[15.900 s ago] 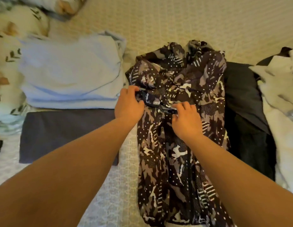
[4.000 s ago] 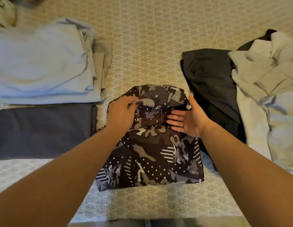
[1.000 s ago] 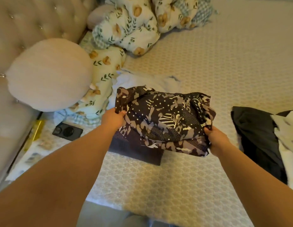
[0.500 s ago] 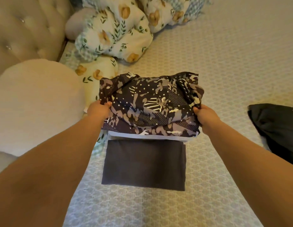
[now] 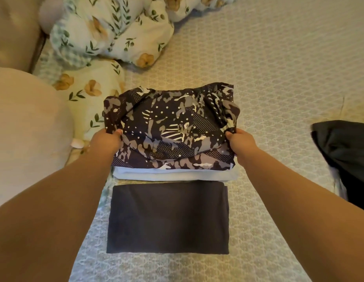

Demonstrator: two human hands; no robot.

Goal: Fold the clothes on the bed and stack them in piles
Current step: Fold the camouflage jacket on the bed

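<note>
The folded camouflage garment (image 5: pixel 171 129) sat on the pale blue pile (image 5: pixel 175 176), gripped at its 2 sides between the left hand (image 5: pixel 105 140) and right hand (image 5: pixel 241 142).

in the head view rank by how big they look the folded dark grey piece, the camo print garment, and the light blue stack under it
1. folded dark grey piece, nearest the camera, so its lead is unsure.
2. camo print garment, close behind.
3. light blue stack: only a front strip shows.
</note>
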